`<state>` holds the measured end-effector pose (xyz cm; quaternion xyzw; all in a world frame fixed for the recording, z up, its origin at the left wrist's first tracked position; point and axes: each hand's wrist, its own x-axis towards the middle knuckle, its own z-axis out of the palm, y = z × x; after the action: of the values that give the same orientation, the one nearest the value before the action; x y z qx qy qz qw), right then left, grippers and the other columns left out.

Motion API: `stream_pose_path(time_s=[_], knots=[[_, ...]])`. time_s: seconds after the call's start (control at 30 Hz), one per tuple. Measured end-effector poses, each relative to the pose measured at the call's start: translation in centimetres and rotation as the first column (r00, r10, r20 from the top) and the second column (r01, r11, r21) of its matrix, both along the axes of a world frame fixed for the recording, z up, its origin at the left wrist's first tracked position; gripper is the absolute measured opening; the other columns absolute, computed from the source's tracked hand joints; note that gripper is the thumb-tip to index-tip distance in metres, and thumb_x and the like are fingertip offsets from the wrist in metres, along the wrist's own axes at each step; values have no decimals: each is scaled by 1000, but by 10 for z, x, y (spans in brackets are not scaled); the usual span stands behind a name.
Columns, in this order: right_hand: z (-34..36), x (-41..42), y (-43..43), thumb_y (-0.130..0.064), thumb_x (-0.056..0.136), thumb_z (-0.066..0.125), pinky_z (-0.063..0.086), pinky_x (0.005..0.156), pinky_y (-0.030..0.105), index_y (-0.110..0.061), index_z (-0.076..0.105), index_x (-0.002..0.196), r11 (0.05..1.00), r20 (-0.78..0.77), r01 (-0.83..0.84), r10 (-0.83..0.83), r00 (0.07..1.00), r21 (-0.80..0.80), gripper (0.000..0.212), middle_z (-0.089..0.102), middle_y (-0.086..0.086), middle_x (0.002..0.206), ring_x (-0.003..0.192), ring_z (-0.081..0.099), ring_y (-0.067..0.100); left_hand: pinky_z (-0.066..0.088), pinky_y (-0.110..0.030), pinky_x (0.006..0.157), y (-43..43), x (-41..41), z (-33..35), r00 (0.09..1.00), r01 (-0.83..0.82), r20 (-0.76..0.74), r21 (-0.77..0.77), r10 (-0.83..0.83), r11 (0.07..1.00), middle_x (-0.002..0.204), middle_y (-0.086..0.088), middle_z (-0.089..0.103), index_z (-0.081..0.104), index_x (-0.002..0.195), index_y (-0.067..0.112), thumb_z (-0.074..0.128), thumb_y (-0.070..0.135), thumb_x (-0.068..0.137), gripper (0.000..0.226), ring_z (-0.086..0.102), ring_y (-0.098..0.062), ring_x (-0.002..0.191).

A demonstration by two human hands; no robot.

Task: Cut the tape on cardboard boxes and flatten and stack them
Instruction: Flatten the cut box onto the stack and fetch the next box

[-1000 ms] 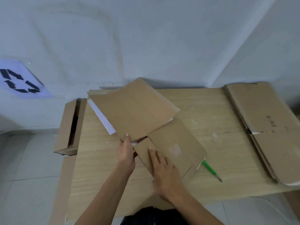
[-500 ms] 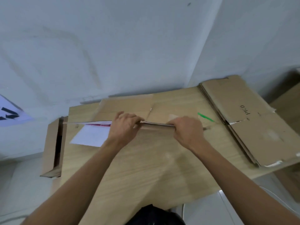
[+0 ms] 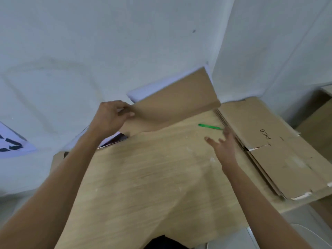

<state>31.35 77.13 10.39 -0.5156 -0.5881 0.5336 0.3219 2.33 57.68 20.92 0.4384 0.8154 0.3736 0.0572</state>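
Note:
My left hand point(image 3: 111, 117) grips the left edge of a flattened brown cardboard box point(image 3: 172, 101), holding it tilted up in the air above the back of the wooden table point(image 3: 152, 177). Its white underside shows along the top edge. My right hand point(image 3: 224, 148) hovers open over the table, fingers spread, close to the left edge of a stack of flattened boxes point(image 3: 269, 150) marked "PICO" on the right. A green cutter point(image 3: 210, 126) lies on the table between the lifted box and the stack.
A white wall corner stands right behind the table. A recycling sign point(image 3: 10, 142) hangs on the wall at left. More cardboard point(image 3: 316, 128) stands at the far right, beyond the stack. The table's front edge is near my body.
Earlier both hands pressed the box flat on the table. Now my right hand has let go and moved right, while my left hand has lifted the flattened box up and toward the stack.

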Motion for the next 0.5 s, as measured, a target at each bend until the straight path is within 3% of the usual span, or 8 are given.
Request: stream_pose_path(time_s=[0.07, 0.1, 0.17, 0.27, 0.33, 0.37, 0.43, 0.5], knots=[[-16, -9, -7, -29, 82, 82, 36, 110, 39, -23, 16, 159, 979, 0, -115, 117, 993, -166, 101, 23, 3, 163, 144, 36, 26, 42, -15, 64, -8, -5, 24, 998, -2, 64, 41, -1, 999, 77, 6, 68, 74, 88, 23, 74, 21, 90, 3, 54, 0, 63], [-24, -14, -12, -32, 81, 82, 34, 113, 41, -26, 14, 160, 961, -28, -160, 158, 987, -227, 103, 21, 2, 165, 146, 34, 24, 43, -21, 66, -13, -10, 35, 994, 3, 105, 66, -10, 998, 76, 3, 69, 73, 87, 23, 74, 23, 91, 4, 55, -4, 64], [-31, -24, -19, -39, 78, 83, 28, 118, 45, -33, 11, 160, 928, -120, -251, 226, 967, -277, 109, 15, -1, 166, 148, 28, 22, 46, -30, 73, -23, -18, 52, 972, 31, 227, 158, -67, 987, 82, -3, 71, 74, 91, 15, 74, 23, 92, 8, 60, -12, 74], [-28, -42, -23, -55, 66, 87, 20, 119, 41, -41, 7, 158, 895, -252, -375, 316, 915, -242, 123, 12, -9, 166, 151, 20, 15, 52, -27, 85, -38, -31, 64, 885, 34, 419, 371, -201, 928, 96, -2, 74, 72, 99, 8, 76, 31, 83, 28, 67, -14, 90], [-22, -51, -20, -49, 70, 85, 23, 115, 35, -38, 14, 159, 885, -304, -420, 352, 885, -199, 115, 25, -10, 161, 148, 26, 10, 54, -25, 89, -43, -36, 60, 799, -10, 536, 466, -274, 885, 104, 0, 76, 72, 104, 7, 76, 34, 77, 39, 69, -14, 100], [-19, -55, -19, -46, 72, 85, 30, 112, 31, -34, 24, 157, 879, -300, -446, 385, 873, -168, 106, 38, -12, 154, 143, 36, 8, 55, -24, 90, -45, -38, 55, 754, -36, 583, 497, -303, 867, 107, 0, 76, 73, 104, 9, 74, 32, 79, 33, 69, -14, 102], [-11, -58, -19, -51, 69, 85, 46, 95, 25, -25, 49, 144, 879, -227, -467, 437, 870, -100, 87, 65, -8, 131, 121, 60, 10, 55, -26, 94, -48, -42, 39, 684, -115, 655, 530, -320, 840, 112, -1, 75, 76, 101, 16, 64, 22, 94, 15, 69, -14, 107], [-13, -54, -17, -43, 76, 84, 50, 81, 23, -17, 61, 128, 895, -191, -435, 412, 891, -97, 63, 75, -2, 106, 101, 69, 15, 55, -26, 95, -53, -47, 16, 622, -230, 729, 518, -285, 824, 112, 0, 74, 74, 100, 17, 54, 16, 102, 21, 69, -12, 106]])
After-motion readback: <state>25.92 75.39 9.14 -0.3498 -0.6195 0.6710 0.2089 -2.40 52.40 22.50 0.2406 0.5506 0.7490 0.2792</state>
